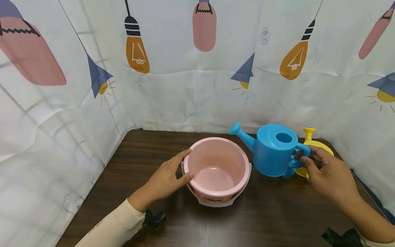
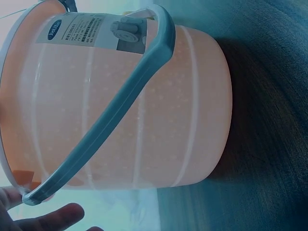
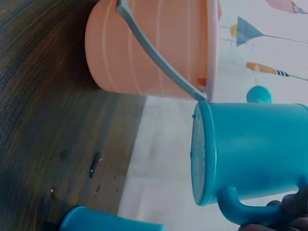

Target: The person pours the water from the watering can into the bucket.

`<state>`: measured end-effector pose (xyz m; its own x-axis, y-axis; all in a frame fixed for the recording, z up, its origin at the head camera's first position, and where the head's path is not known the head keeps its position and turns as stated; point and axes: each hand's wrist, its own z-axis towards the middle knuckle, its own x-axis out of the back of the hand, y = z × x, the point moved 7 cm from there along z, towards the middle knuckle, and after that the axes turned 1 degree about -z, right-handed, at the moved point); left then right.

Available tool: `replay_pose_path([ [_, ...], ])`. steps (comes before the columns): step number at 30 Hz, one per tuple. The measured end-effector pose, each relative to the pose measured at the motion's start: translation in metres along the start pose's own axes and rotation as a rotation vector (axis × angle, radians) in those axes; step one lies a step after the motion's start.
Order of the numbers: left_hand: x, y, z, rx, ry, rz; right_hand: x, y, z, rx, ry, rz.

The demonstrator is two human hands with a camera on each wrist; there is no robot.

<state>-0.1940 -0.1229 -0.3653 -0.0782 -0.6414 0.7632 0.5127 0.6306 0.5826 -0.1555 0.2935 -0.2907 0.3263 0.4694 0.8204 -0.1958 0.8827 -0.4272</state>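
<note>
A pink bucket (image 1: 216,192) with a grey handle (image 2: 108,118) stands upright on the table. At its rim, my left hand (image 1: 163,178) rests its thumb and a fingertip, the fingers mostly straight. My right hand (image 1: 331,171) grips the handle of a blue watering can (image 1: 273,151), held up right of the bucket with its spout pointing left. In the right wrist view, droplets cling to the base of this watering can (image 3: 255,149). Inside, the bucket's bottom shows, with droplets on its wall.
Behind the right hand stands a yellow watering can (image 1: 321,145), partly hidden. Another blue object (image 3: 110,221) stands on the table below the held can, mostly covered. Water drops lie on the dark wooden table (image 1: 277,212). A printed white curtain (image 1: 185,99) hangs around the table.
</note>
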Motion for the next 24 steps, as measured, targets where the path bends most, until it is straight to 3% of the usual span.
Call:
replay_pose_path([
  [24, -0.001, 0.000, -0.001, 0.014, 0.001, -0.034, 0.006, -0.012, -0.004, 0.024, -0.046, -0.002],
])
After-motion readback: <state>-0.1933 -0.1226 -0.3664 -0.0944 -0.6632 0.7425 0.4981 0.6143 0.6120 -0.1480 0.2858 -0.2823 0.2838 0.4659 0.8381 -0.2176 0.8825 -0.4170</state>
